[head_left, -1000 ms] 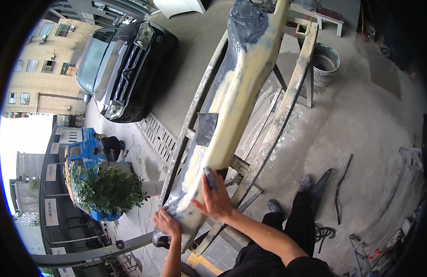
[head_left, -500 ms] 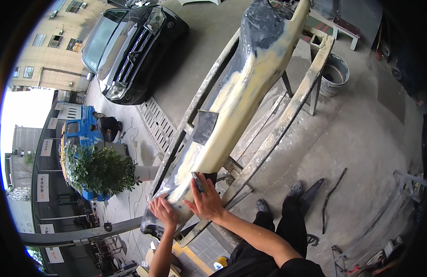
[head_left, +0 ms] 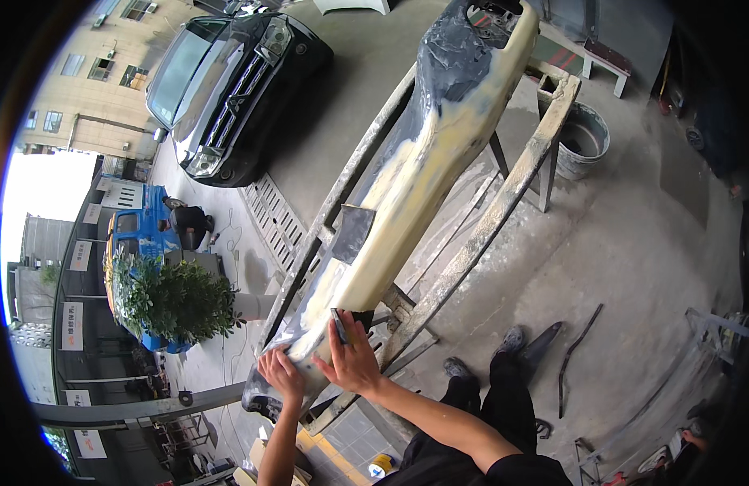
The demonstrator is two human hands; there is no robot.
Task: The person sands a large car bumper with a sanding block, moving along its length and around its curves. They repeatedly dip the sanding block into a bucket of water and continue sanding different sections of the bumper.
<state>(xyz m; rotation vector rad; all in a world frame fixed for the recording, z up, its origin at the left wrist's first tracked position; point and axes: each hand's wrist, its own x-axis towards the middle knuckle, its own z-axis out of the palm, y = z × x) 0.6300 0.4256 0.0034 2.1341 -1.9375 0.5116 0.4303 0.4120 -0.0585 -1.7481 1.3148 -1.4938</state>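
While the bare left hand (head_left: 281, 374) rests with bent fingers on the near end of a long cream-and-grey, smoothly contoured vehicle panel (head_left: 411, 202), the bare right hand (head_left: 354, 360) holds a narrow dark grey block (head_left: 339, 326) against the panel's surface, just beside it. The right fingers are closed on the block, with the thumb spread away toward the left hand; whether the left fingers clasp the panel's edge, I cannot tell. The panel lies lengthwise on a pale, splotched metal stand (head_left: 510, 194), running from the hands toward the top of the view. Farther up, a dark grey rectangular sheet (head_left: 354, 233) lies on its left side.

As for markings, white rectangular signs (head_left: 72, 326) with dark and orange characters hang along a dark fence at the left. A black car (head_left: 236, 105) at the upper left carries a metal badge on its grille. On the floor near the person's legs, a small yellow-and-white tin (head_left: 380, 466) bears colour bands, any print too small to make out. A grey plastic bucket (head_left: 575, 166) stands right of the stand, and a person in dark clothing (head_left: 192, 223) crouches near a blue vehicle (head_left: 139, 219).
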